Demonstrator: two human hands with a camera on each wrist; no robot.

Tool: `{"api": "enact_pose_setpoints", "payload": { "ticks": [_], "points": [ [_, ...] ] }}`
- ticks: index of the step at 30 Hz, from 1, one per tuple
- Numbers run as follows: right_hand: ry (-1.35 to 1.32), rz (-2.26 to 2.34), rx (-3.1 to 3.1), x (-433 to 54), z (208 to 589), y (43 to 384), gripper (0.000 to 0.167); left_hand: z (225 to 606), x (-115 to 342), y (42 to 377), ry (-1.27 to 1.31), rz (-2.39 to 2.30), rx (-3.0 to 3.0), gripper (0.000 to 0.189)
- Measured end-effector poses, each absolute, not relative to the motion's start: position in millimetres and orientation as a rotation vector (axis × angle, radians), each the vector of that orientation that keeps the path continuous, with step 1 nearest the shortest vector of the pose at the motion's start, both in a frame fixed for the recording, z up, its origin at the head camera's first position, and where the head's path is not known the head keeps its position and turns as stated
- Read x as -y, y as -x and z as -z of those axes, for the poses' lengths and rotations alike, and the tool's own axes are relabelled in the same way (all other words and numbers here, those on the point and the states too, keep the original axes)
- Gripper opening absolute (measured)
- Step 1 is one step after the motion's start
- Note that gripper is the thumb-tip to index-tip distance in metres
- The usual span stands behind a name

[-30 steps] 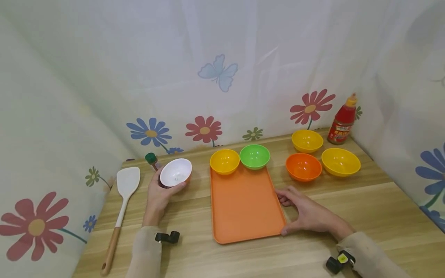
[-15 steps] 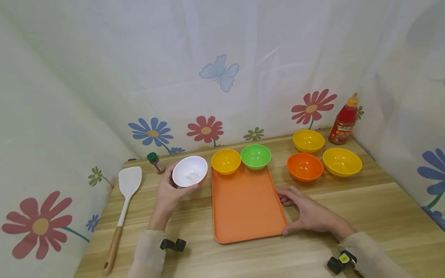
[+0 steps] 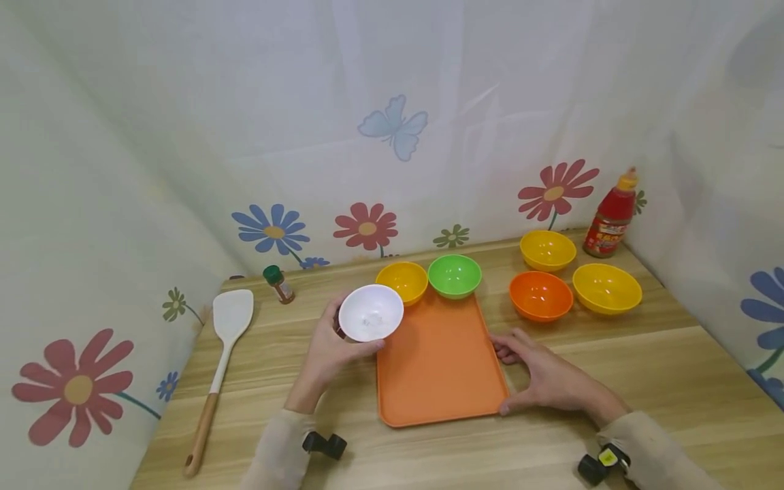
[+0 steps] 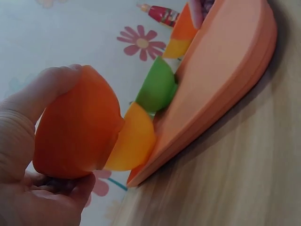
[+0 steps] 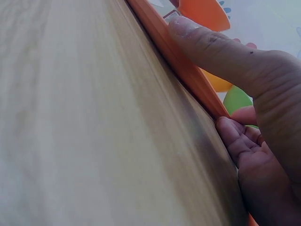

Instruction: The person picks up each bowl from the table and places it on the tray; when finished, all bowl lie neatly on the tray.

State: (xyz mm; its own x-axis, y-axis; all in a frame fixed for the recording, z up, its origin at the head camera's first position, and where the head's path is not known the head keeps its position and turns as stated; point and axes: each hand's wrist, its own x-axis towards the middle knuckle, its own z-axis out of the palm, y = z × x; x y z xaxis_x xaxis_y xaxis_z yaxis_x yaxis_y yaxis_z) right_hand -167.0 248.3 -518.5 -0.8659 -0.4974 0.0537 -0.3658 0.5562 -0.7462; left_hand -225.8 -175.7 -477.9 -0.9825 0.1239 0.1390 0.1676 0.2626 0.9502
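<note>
White-lined orange bowl: the left hand (image 3: 333, 347) grips this bowl (image 3: 371, 309), with the thumb on the near side and the other fingers around the left side; it seems to be lifted, its foot clear of the wooden table (image 3: 453, 456).

Bowl to tray: in the head view the bowl overlaps the left edge of the orange tray (image 3: 441, 367), toward its far left corner; the bare part of the tray lies to the right and nearer to the person. In my judgement, this sideways relation matters most.

Bowl's mouth: round, so it has no long axis; it faces up and a little toward the person.

Tray's long axis: from the near edge to the far edge.

Far edge of tray: the yellow bowl (image 3: 407, 278) stands at the far left corner, partly behind the held bowl; the green bowl (image 3: 455, 278) is just beside it, toward the far right corner. Whether the held bowl touches the yellow one, I cannot tell.

Right hand: this hand (image 3: 548, 374) has its thumb at the near right corner and its curled fingertips at the right edge; whether they pinch the rim, I cannot tell.

Nearer hand: the left for the tray's left edge; the right is across the tray.

Table's left side: a white spatula (image 3: 222, 365), well apart from the tray.
</note>
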Motion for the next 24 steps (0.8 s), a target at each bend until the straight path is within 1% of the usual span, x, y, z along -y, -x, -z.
{"api": "enact_pose_setpoints", "payload": {
  "ticks": [6, 11, 17, 24],
  "points": [
    [0.749, 1.205, -2.617, -245.9, 521.4, 166.2, 0.12, 491.0, 163.6, 226.9, 0.334, 1.862, 2.503, 0.105],
    [0.731, 1.199, -2.62, -245.8, 523.5, 167.0, 0.121, 499.3, 157.0, 227.2, 0.381, 1.855, 2.513, 0.106],
    [0.727, 1.194, -2.627, -247.3, 524.4, 168.0, 0.121, 504.2, 151.6, 228.7, 0.386, 1.769, 2.575, 0.106],
    [0.734, 1.197, -2.628, -247.5, 524.3, 170.0, 0.12, 508.2, 149.4, 231.1, 0.392, 1.787, 2.577, 0.105]
  ]
}}
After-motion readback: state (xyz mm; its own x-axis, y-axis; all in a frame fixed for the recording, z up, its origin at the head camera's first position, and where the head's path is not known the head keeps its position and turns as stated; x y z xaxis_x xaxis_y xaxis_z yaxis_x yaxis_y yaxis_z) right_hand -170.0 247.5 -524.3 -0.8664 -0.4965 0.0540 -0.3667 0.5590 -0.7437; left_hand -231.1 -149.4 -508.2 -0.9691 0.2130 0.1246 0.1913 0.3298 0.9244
